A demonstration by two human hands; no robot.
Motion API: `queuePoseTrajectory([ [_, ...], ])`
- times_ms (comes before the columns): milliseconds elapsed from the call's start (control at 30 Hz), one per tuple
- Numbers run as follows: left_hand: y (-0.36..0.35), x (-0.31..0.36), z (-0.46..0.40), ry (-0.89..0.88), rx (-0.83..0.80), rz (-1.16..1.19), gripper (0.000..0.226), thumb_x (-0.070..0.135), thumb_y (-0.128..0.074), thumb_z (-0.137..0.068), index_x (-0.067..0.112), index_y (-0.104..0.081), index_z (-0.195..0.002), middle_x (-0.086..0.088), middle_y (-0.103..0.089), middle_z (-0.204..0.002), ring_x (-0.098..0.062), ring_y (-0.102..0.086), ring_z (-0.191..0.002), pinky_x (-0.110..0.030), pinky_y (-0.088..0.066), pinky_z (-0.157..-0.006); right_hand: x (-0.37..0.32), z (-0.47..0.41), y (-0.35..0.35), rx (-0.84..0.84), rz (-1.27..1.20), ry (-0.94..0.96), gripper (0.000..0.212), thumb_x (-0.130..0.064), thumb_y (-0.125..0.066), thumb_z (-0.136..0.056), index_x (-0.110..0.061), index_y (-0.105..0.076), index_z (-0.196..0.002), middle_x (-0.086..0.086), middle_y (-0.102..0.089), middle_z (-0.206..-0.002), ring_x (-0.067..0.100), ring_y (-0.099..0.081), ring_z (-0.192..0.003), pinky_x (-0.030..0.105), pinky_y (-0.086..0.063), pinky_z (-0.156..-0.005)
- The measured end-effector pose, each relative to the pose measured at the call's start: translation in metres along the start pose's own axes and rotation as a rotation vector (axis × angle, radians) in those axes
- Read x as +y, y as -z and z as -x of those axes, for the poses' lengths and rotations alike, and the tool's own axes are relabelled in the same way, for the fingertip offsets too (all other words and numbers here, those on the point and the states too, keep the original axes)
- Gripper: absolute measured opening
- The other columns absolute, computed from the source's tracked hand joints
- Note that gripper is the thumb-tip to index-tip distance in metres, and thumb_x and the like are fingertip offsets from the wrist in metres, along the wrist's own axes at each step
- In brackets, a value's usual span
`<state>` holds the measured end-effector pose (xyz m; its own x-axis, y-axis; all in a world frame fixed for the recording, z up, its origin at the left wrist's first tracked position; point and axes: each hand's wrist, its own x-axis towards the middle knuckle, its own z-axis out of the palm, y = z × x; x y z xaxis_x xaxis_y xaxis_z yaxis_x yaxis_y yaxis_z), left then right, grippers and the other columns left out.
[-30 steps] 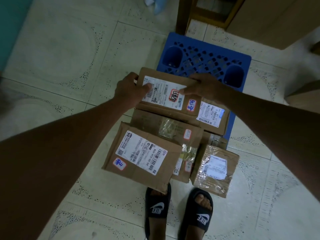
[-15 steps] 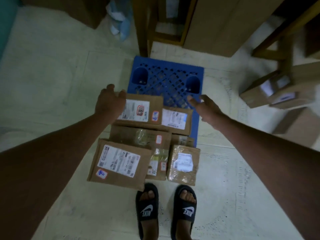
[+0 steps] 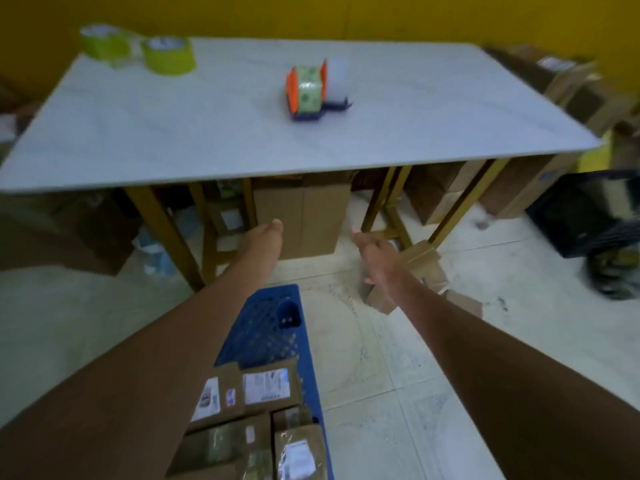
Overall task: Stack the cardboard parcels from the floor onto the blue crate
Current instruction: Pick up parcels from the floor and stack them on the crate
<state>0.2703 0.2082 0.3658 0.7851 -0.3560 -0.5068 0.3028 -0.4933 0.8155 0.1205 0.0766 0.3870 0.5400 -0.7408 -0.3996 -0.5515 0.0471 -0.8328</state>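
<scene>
The blue crate (image 3: 266,327) stands on the floor at the bottom centre, its far half bare. Several cardboard parcels with white labels (image 3: 263,393) lie stacked on its near half. My left hand (image 3: 266,233) is stretched forward above the crate and holds nothing; its fingers look curled, though blur hides them. My right hand (image 3: 375,254) reaches forward to the right, fingers spread and empty. Just beyond it a small cardboard parcel (image 3: 426,271) lies on the floor by a table leg, partly hidden by my arm.
A white table (image 3: 242,133) on yellow wooden legs stands ahead, carrying two green tape rolls (image 3: 169,55) and a tape dispenser (image 3: 308,88). Large cardboard boxes (image 3: 301,216) sit under it and along the yellow wall. A dark crate (image 3: 585,216) is at the right.
Both hands let go of the parcel on the crate and rose forward. My view tilted up from the crate to the table; the right hand moved toward the parcel on the floor.
</scene>
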Motion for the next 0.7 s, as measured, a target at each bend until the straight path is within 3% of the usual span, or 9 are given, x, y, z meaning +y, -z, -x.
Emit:
queuePoseTrajectory([
  [67,-0.017,0.008,0.019,-0.050,-0.061,-0.049,0.069,0.060,-0.038,-0.082,0.021,-0.047,-0.138,-0.004,-0.055,-0.137,-0.026,-0.052,-0.125,-0.048,-0.036,-0.109,0.006,0.001,0.018,0.025,-0.058,0.004,0.062,-0.066,-0.049,-0.085,-0.024,-0.052,-0.131,0.006,-0.049,-0.139,0.029,-0.047,-0.127,0.054,-0.043,-0.104],
  [200,-0.066,0.005,0.027,-0.109,-0.122,-0.137,0.052,0.053,-0.037,-0.094,0.020,-0.052,-0.131,-0.005,-0.058,-0.127,-0.025,-0.055,-0.119,-0.049,-0.039,-0.107,0.047,-0.002,0.047,0.041,-0.075,-0.057,0.060,-0.067,-0.045,-0.087,-0.024,-0.051,-0.129,0.007,-0.050,-0.134,0.030,-0.048,-0.124,0.054,-0.043,-0.104],
  [333,-0.126,-0.003,0.015,-0.126,-0.189,-0.195,0.034,0.049,-0.041,-0.095,0.023,-0.060,-0.106,-0.002,-0.060,-0.107,-0.023,-0.058,-0.105,-0.042,-0.044,-0.101,0.096,-0.024,0.076,0.061,-0.119,-0.120,0.061,-0.062,-0.044,-0.090,-0.019,-0.049,-0.134,0.000,-0.049,-0.124,0.027,-0.048,-0.122,0.054,-0.043,-0.104],
  [433,-0.177,-0.008,-0.001,-0.131,-0.215,-0.300,0.031,0.045,-0.042,-0.097,0.020,-0.057,-0.085,-0.004,-0.059,-0.094,-0.021,-0.055,-0.090,-0.033,-0.043,-0.084,0.130,-0.058,0.100,0.065,-0.135,-0.162,0.064,-0.063,-0.042,-0.091,-0.018,-0.047,-0.136,0.002,-0.051,-0.128,0.024,-0.048,-0.118,0.053,-0.044,-0.103],
  [500,-0.215,-0.010,-0.020,-0.113,-0.227,-0.390,0.033,0.045,-0.042,-0.097,0.016,-0.059,-0.101,-0.007,-0.059,-0.101,-0.022,-0.054,-0.093,-0.035,-0.044,-0.085,0.154,-0.086,0.115,0.073,-0.162,-0.186,0.061,-0.059,-0.041,-0.094,-0.017,-0.043,-0.139,0.000,-0.045,-0.118,0.021,-0.046,-0.111,0.052,-0.045,-0.103],
  [567,-0.254,-0.015,-0.041,-0.110,-0.260,-0.475,0.045,0.046,-0.045,-0.095,0.013,-0.054,-0.125,-0.009,-0.058,-0.119,-0.025,-0.055,-0.107,-0.040,-0.047,-0.096,0.180,-0.118,0.129,0.090,-0.178,-0.230,0.060,-0.056,-0.044,-0.095,-0.019,-0.042,-0.142,0.001,-0.046,-0.115,0.021,-0.048,-0.108,0.052,-0.047,-0.100],
  [633,-0.289,-0.022,-0.062,-0.110,-0.285,-0.518,0.057,0.047,-0.052,-0.091,0.016,-0.046,-0.138,-0.009,-0.052,-0.135,-0.027,-0.052,-0.120,-0.044,-0.045,-0.102,0.206,-0.153,0.138,0.092,-0.193,-0.268,0.055,-0.052,-0.046,-0.095,-0.020,-0.045,-0.139,0.005,-0.051,-0.122,0.022,-0.050,-0.111,0.051,-0.048,-0.099],
  [700,-0.322,-0.031,-0.088,-0.093,-0.275,-0.516,0.058,0.045,-0.055,-0.089,0.016,-0.045,-0.138,-0.008,-0.050,-0.140,-0.028,-0.051,-0.123,-0.042,-0.045,-0.102,0.227,-0.189,0.145,0.094,-0.178,-0.277,0.056,-0.050,-0.048,-0.092,-0.020,-0.047,-0.138,0.004,-0.049,-0.138,0.023,-0.049,-0.119,0.051,-0.047,-0.101],
])
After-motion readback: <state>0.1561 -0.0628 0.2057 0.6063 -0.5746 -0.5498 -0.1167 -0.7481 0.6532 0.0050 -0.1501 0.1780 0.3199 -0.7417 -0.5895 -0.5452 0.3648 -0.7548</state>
